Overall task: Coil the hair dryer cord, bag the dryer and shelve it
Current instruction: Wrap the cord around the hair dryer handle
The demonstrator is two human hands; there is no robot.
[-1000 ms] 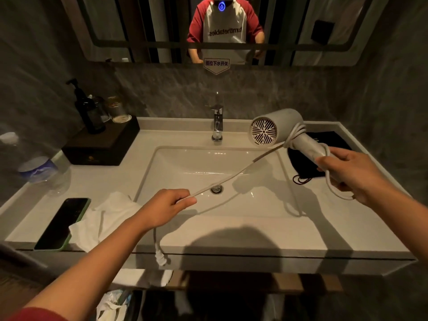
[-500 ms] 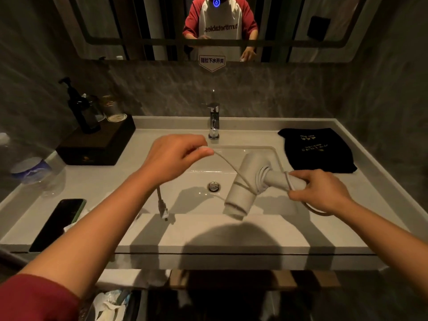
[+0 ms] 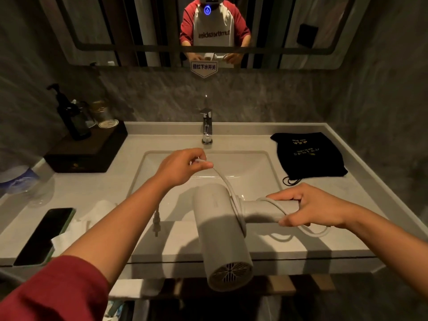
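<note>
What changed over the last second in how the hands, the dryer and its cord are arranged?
The right hand kept the handle but swung the hair dryer from up by the bag down over the sink's front edge, its grille now toward the camera. The left hand lifted the cord up over the basin; the cord now wraps the handle, plug dangling. Black bag, phone and faucet stayed put.

We see a chrome faucet [image 3: 206, 128] upright behind the white sink basin [image 3: 245, 163], with a small sign [image 3: 204, 67] on the mirror's lower edge above it. On the counter's left side, a dark pump bottle [image 3: 73, 117] and a tin [image 3: 103, 114] stand on a black tray [image 3: 92, 150]. Nearer us, a phone [image 3: 44, 237] lies face up just beside a crumpled white cloth [image 3: 92, 216].
</note>
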